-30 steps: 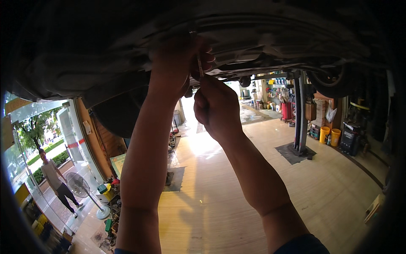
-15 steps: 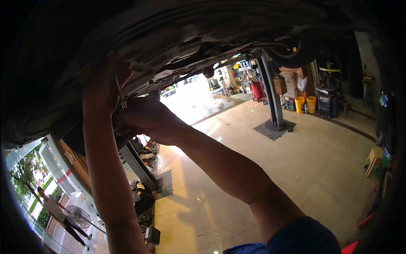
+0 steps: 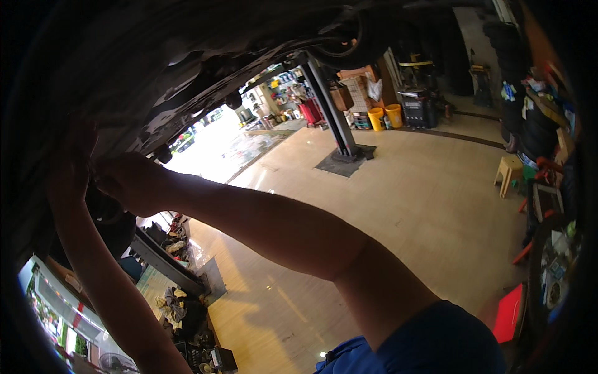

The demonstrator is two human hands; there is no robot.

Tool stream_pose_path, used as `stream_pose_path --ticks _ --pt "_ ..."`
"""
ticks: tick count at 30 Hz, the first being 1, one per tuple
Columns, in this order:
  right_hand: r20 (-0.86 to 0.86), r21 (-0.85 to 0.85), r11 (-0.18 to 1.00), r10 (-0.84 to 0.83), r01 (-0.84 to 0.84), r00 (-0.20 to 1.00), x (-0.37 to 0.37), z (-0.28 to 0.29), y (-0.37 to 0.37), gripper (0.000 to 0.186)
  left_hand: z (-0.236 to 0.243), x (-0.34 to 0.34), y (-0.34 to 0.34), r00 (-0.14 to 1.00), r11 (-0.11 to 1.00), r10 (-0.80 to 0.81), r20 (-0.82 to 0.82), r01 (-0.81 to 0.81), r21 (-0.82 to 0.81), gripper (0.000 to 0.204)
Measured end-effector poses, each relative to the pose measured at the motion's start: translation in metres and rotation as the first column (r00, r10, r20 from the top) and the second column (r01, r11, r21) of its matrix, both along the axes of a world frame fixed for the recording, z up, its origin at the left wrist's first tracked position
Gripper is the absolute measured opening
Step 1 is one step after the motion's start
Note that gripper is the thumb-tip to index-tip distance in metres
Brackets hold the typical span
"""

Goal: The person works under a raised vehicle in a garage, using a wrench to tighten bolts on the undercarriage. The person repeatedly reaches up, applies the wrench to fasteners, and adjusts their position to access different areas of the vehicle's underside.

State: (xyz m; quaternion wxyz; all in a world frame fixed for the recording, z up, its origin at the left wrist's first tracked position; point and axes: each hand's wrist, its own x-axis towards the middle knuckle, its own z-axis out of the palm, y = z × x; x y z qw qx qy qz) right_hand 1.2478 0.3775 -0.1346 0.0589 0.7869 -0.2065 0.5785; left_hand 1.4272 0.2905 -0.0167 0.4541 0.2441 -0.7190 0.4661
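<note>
Overhead spreads the dark underside of a raised car (image 3: pixel 187 75). Both my arms reach up to it at the far left. My right hand (image 3: pixel 131 181) is closed, its curled fingers against or just beside my left hand; whatever they grip is hidden. My left hand (image 3: pixel 75 159) is raised close to the underbody in deep shadow, and its fingers are too dark to read. A thin metal rod seen between the hands earlier cannot be made out now.
A lift post (image 3: pixel 330 112) stands on the tiled floor ahead, another post (image 3: pixel 168 262) at the left beside piled parts. Yellow buckets (image 3: pixel 393 115) sit by the far wall. At right are a small stool (image 3: pixel 509 174), a red panel (image 3: pixel 507 313) and stacked tyres (image 3: pixel 503 56).
My view has swung to the right, so the hands, posts and car sit farther left. The person by the doorway has left the picture. My hands stay together under the car.
</note>
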Motion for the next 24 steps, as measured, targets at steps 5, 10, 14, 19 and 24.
stream_pose_path --ticks 5,10,14,19,24 --pt "-0.122 -0.092 0.781 -0.624 0.617 0.772 0.016 0.008 0.044 0.019 -0.012 -0.003 0.004 0.873 0.877 -0.476 0.106 0.463 0.129 0.048" --pt "0.056 0.094 0.881 -0.469 0.463 0.881 0.018 -0.001 0.033 0.024 -0.001 -0.017 -0.011 0.755 0.686 -0.627 -0.19 0.651 0.326 0.048" --pt "0.591 0.376 0.287 0.658 -0.881 0.467 0.019 -0.015 0.001 0.032 0.007 0.012 -0.015 0.94 0.941 -0.339 0.027 0.339 0.021 0.051" --pt "0.776 -0.001 -0.154 0.623 -0.988 -0.098 0.049 -0.021 0.019 0.033 -0.015 -0.028 0.024 0.989 0.995 -0.091 -0.113 0.095 0.027 0.054" --pt "0.643 -0.097 0.7 0.586 -0.707 0.492 0.072 -0.02 -0.012 0.018 -0.014 -0.018 0.027 0.947 0.902 -0.284 -0.15 0.317 0.292 0.055"
